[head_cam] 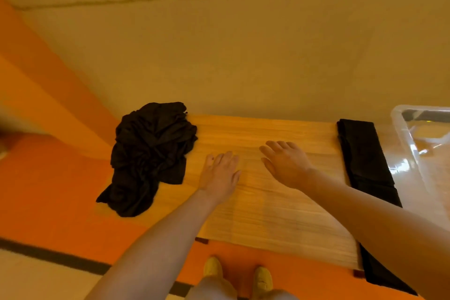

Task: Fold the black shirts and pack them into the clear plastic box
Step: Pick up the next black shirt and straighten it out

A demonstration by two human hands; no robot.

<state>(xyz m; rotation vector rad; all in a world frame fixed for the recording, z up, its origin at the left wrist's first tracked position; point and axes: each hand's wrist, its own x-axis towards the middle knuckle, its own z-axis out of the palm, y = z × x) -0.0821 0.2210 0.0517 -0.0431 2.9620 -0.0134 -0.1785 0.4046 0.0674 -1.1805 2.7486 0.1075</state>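
Both hands hover over the bare middle of the wooden surface (267,214), holding nothing. The left hand (219,175) has its fingers (225,158) straight and close together, palm down, pointing far and a little left. The right hand (285,165) is spread wider, its fingers loosely extended and also angled left. Whether either palm touches the wood cannot be told.

Just left of the left hand, a heap (151,153) of crumpled black shirts sits at the left end of the surface, part of it spilling over the edge above the orange floor (48,190). How many shirts are in it cannot be told.

At the right, beyond the right forearm, a folded shirt (365,158) lies as a long, narrow black strip running near to far; its near end seems to hang off the surface. Right of it stands the clear box (399,129), apparently open, only partly in view.

The shirts look like thin, soft cloth: light, limp, not fragile, and likely to tangle. A grip in the middle of the heap would probably lift a shapeless bundle, perhaps several shirts at once. Better, I judge, to pinch one at a visible hem or shoulder seam, shake it free, and spread it flat on the open wood. The folded strip will sag and unfold if taken by one end, so it wants both hands under it.
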